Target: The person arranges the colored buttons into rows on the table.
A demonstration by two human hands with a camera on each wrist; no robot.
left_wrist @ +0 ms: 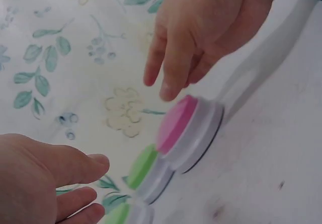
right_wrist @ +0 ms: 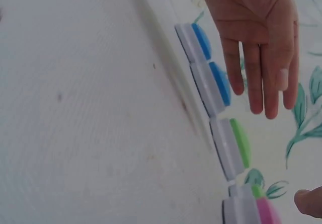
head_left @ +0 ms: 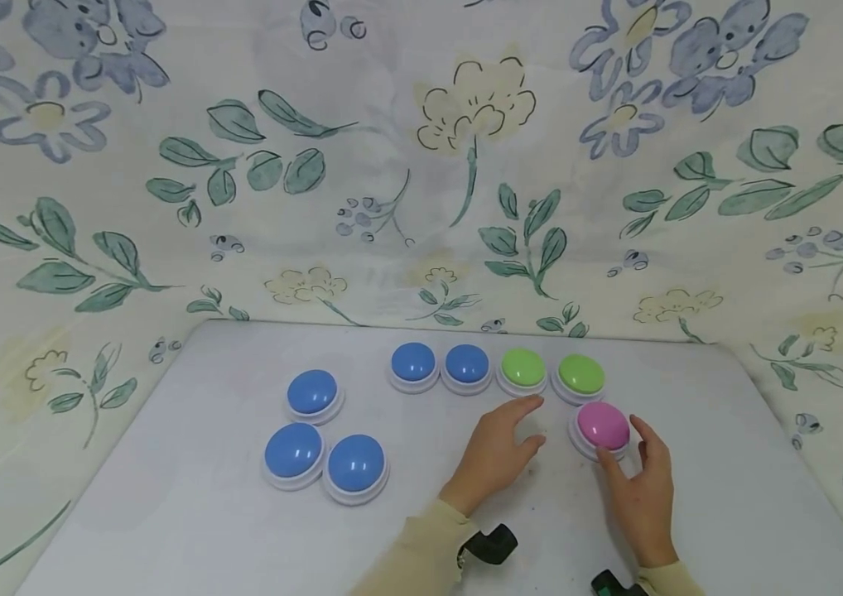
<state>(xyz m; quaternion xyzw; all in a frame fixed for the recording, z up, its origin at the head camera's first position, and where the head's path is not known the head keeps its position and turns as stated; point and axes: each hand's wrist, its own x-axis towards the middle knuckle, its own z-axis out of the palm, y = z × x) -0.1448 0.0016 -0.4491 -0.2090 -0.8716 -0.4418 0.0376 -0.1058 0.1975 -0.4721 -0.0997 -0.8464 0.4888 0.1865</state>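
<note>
This looks like a screened-off work spot — whether in a home, a lab or a studio, the pictures do not settle — arranged around a plain white tabletop (head_left: 168, 513). A floral covering (head_left: 384, 83) (blue and yellow blooms with green leaves on a cream ground) rises behind the far edge and shows beyond the left and right edges, much like a backdrop. Black devices (head_left: 492, 545) by the cuffs of the person's pale sleeves (head_left: 414, 550) suggest a recording set-up.

Head view bright; L/R wrist views dimmer, sl. blurry, soft shadows.
</note>
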